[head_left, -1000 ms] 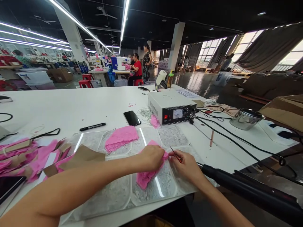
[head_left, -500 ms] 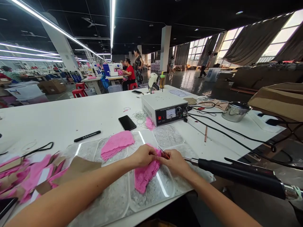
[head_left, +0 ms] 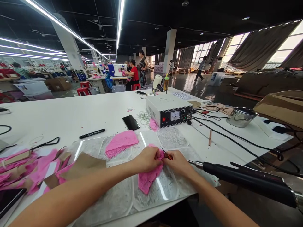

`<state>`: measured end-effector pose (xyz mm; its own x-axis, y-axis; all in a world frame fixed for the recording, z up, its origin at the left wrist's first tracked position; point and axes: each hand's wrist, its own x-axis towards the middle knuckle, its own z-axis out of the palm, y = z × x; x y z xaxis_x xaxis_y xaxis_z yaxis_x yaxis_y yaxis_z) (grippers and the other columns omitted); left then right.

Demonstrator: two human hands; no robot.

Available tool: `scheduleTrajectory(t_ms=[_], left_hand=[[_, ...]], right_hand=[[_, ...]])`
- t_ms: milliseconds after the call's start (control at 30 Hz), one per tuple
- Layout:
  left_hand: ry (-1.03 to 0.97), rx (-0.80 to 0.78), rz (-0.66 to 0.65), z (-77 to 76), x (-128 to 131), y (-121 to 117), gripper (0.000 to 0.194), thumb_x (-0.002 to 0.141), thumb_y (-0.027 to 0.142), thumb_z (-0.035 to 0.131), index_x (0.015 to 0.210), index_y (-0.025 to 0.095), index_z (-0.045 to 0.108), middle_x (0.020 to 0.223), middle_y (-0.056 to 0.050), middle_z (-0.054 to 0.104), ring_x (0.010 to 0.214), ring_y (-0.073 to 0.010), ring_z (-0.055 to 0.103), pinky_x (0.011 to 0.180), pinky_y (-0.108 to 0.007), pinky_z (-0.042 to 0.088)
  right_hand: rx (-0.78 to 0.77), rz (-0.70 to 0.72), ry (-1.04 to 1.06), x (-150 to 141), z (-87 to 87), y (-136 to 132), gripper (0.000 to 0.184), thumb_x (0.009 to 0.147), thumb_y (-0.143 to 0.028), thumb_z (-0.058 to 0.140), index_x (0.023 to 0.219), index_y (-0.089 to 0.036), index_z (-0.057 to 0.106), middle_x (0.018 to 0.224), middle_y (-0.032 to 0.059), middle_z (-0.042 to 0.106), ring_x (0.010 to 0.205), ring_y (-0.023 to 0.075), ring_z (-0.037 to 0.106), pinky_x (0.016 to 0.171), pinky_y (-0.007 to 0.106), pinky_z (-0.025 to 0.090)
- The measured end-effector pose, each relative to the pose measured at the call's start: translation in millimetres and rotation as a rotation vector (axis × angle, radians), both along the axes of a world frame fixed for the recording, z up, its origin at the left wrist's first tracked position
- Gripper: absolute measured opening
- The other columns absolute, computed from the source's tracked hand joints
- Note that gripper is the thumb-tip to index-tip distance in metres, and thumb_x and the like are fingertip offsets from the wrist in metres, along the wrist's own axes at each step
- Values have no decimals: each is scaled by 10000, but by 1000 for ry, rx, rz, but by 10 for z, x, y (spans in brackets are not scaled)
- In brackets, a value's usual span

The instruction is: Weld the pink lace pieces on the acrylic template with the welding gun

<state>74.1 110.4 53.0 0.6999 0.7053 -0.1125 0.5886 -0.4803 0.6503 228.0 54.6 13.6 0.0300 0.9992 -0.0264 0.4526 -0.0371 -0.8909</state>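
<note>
My left hand (head_left: 149, 159) is closed, pinching the upper end of a stack of pink fabric pieces (head_left: 149, 181). Close against it, my right hand (head_left: 178, 162) is closed around a thin, dark pointed tool with orange-red on it (head_left: 168, 155); whether it is a blade or snips I cannot make out. The tool's tip points up and left, beside the fabric's top edge. Fingers hide part of the fabric there. A second stack of scalloped pink fabric pieces (head_left: 121, 143) lies on the clear plastic mat (head_left: 111, 195), left of my hands.
Right of my hand is a black-handled tool with a metal tip (head_left: 246, 179). Behind stand a control box (head_left: 172, 110) with cables, a phone (head_left: 131, 122) and a marker (head_left: 92, 133). Pink and brown scraps (head_left: 44, 170) lie at left. Other people are farther back.
The view has shifted slightly, so the table things sit a little farther right. Both hands stay together at the pink fabric; more of the orange-red tool shows.
</note>
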Motion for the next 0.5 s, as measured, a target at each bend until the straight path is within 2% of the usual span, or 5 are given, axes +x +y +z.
scheduleTrajectory(t_ms=[33,300,500], left_hand=[[-9,-4,-5,-5,-5,14,16,684,167,591,689,175,578,695,3,601,687,-165,548,614,-255,399],[-36,-104,-23,59,-51,70,116,713,136,510,645,165,601,651,14,604,659,-142,547,602,-224,410],[-26,-35,11,57,-39,54,133,712,107,469,601,169,507,599,17,528,623,-139,511,561,-230,354]], right_hand=[[7,9,2,-2,8,-1,207,626,-303,475,506,-204,339,529,-59,244,539,88,252,501,245,189],[29,22,29,-13,8,-6,295,675,-372,530,531,-204,335,547,-60,246,560,90,256,514,243,199],[96,-34,-9,-77,-20,9,108,650,-250,468,574,-195,414,568,-51,359,589,105,343,553,242,247]])
